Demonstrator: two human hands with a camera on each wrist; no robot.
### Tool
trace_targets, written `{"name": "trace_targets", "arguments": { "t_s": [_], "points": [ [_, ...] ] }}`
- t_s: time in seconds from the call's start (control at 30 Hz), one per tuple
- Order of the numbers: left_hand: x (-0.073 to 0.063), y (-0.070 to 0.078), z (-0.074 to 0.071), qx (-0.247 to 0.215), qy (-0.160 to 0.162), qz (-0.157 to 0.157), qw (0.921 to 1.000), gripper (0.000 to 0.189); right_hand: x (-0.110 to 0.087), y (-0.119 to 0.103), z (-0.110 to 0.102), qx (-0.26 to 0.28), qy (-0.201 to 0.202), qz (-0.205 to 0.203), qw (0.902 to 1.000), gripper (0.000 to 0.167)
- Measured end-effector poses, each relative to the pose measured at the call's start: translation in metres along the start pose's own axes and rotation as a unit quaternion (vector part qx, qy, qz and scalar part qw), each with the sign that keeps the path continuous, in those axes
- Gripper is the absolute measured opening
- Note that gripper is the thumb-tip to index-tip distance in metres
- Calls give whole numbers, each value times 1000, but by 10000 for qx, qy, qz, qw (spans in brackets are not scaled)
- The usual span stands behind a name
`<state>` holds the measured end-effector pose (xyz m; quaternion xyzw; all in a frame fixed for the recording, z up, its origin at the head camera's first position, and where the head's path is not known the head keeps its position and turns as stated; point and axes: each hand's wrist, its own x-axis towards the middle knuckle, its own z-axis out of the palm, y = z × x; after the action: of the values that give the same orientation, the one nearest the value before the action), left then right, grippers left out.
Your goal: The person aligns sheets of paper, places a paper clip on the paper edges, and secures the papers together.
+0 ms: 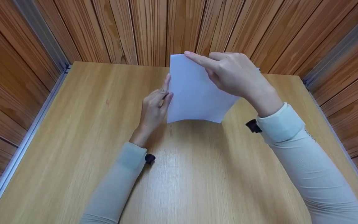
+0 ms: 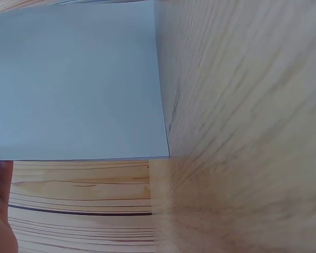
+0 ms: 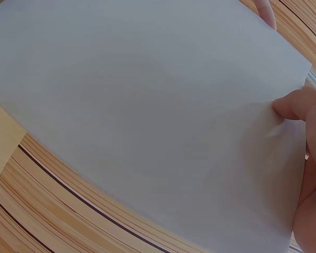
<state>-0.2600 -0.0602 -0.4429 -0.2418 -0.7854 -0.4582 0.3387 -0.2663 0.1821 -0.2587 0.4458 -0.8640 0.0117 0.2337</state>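
A white paper (image 1: 194,90) stands upright on the table, its lower edge slightly bowed. My right hand (image 1: 238,73) grips it at the upper right. In the head view the right index finger stretches along its top edge, and the right wrist view shows the thumb (image 3: 292,105) pressing into the sheet. My left hand (image 1: 154,107) is at the paper's left edge. Its index finger points up along that edge, and the thumb tip is right at it. In the left wrist view part of this hand (image 2: 0,221) shows beside the paper's edge.
The paper stands over the far part of a wooden table (image 1: 82,140). Wood-panelled walls (image 1: 148,31) rise at the back and both sides, with metal strips (image 1: 26,137) along the side edges. A small reddish mark (image 1: 107,102) lies on the left of the tabletop.
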Motion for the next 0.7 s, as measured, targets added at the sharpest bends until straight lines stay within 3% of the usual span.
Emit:
{"name": "trace_targets", "arguments": {
  "t_s": [0.7],
  "points": [
    [0,-2,1,-11,101,172,9998,53,-12,8,-4,-49,22,35,10000,64]
  ]
}}
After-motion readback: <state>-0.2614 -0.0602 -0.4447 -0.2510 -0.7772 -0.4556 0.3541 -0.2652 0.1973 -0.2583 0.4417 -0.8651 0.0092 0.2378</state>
